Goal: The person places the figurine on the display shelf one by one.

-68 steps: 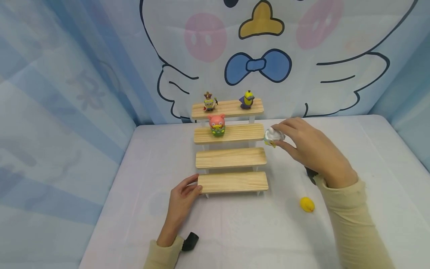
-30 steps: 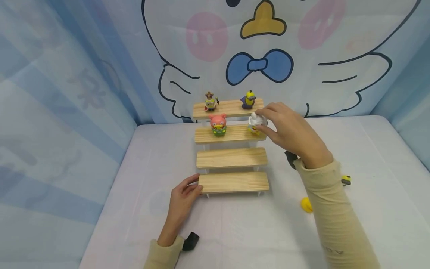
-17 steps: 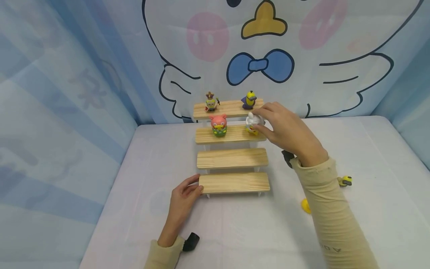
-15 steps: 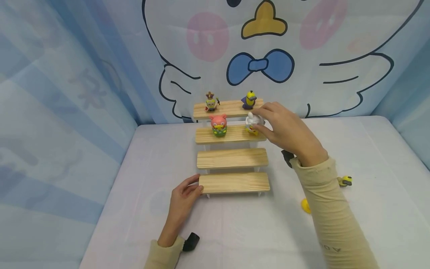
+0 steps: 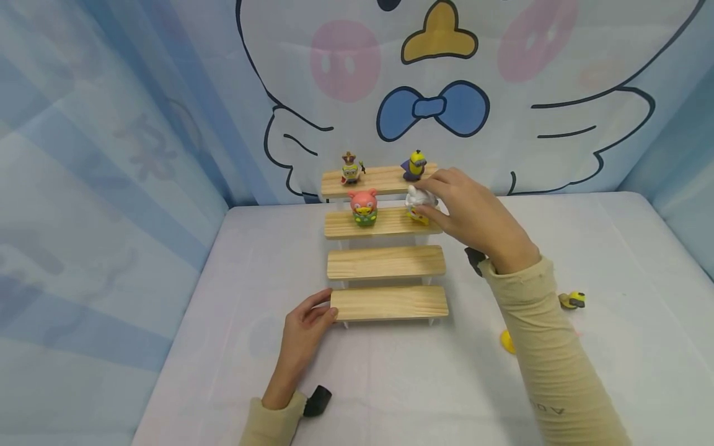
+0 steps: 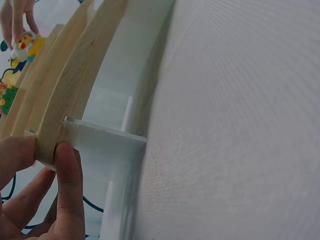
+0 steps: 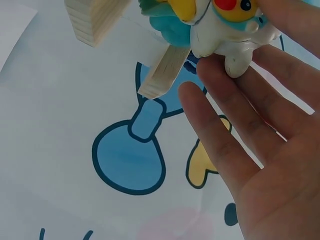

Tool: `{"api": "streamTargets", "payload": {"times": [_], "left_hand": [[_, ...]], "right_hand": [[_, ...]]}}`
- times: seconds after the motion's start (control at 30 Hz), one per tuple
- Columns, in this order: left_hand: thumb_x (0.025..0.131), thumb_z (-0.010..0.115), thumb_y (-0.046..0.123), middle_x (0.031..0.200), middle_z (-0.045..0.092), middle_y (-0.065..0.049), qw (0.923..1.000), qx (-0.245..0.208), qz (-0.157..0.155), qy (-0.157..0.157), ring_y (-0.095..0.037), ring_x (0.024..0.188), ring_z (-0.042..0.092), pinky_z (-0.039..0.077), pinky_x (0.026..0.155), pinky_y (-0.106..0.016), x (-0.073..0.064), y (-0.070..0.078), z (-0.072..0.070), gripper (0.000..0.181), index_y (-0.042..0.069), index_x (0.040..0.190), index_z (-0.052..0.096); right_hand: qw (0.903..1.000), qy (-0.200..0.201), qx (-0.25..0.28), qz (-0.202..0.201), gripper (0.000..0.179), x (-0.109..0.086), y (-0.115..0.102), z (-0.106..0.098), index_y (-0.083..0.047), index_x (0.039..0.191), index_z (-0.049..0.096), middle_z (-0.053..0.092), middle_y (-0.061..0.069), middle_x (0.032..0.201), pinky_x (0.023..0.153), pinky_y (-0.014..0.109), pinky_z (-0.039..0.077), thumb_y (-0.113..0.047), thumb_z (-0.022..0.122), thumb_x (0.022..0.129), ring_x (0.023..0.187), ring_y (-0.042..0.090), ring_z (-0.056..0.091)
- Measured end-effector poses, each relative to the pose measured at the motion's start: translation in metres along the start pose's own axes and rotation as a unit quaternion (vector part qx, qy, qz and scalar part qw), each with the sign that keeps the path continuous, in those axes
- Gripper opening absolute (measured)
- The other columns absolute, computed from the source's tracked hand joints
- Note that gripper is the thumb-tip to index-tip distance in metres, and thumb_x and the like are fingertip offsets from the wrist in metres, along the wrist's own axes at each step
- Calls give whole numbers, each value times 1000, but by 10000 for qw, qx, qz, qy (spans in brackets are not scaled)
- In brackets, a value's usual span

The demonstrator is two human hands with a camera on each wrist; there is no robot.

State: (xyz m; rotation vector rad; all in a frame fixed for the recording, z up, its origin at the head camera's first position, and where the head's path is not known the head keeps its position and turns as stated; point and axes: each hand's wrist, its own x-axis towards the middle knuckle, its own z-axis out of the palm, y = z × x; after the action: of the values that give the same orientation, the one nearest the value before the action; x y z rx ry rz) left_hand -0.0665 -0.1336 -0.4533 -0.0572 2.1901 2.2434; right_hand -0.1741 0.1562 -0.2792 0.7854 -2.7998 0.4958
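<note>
My right hand (image 5: 474,214) grips a small figurine with a white hood and yellow face (image 5: 415,197) by its right side, at the right part of the second shelf from the top (image 5: 390,224). In the right wrist view the figurine (image 7: 217,30) shows a red cheek and a teal base, with fingers under its white ears. My left hand (image 5: 304,328) pinches the left end of the lowest board (image 5: 390,303) of a stepped wooden stand. The left wrist view has thumb and finger on either face of that board (image 6: 65,95). A pink-hooded figurine (image 5: 364,207) stands left on the second shelf.
On the top shelf are a crowned yellow figurine (image 5: 350,170) and a caped yellow one (image 5: 415,166). Right of the stand, a yellow-and-black figurine (image 5: 573,300) lies on the white table (image 5: 390,384); a yellow item (image 5: 507,341) is partly behind the right sleeve. A printed curtain hangs behind.
From right of the stand, my right hand has carried the white-hooded figurine left onto the second shelf, then shifted it slightly further left. My left hand has stayed at the lowest board.
</note>
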Motion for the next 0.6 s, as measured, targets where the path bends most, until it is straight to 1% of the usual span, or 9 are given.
{"api": "streamTargets", "payload": {"times": [0.2, 0.47, 0.6], "left_hand": [[90, 70, 0, 132, 60, -20, 10000, 47, 2, -7, -10, 99, 67, 57, 81, -21, 0, 0, 0, 43, -4, 132, 60], [91, 70, 1, 132, 60, -21, 10000, 68, -3, -35, -9, 100, 67, 57, 81, -21, -1, 1, 0, 43, -4, 132, 59], [90, 70, 1, 132, 60, -21, 10000, 50, -11, -30, -10, 99, 67, 57, 81, -21, -1, 1, -1, 43, -4, 132, 59]], "right_hand": [[10000, -14, -36, 45, 41, 1, 0, 1, -1, 126, 63, 63, 14, 124, 101, 49, 49, -22, 73, 92, 119, 30, 55], [9999, 21, -151, -24, 42, 2, 0, 1, -1, 126, 63, 62, 15, 125, 101, 49, 49, -22, 73, 92, 119, 31, 56], [9999, 26, -118, -89, 41, 2, 0, 1, -1, 126, 63, 61, 15, 126, 102, 50, 48, -22, 73, 92, 121, 32, 55]]}}
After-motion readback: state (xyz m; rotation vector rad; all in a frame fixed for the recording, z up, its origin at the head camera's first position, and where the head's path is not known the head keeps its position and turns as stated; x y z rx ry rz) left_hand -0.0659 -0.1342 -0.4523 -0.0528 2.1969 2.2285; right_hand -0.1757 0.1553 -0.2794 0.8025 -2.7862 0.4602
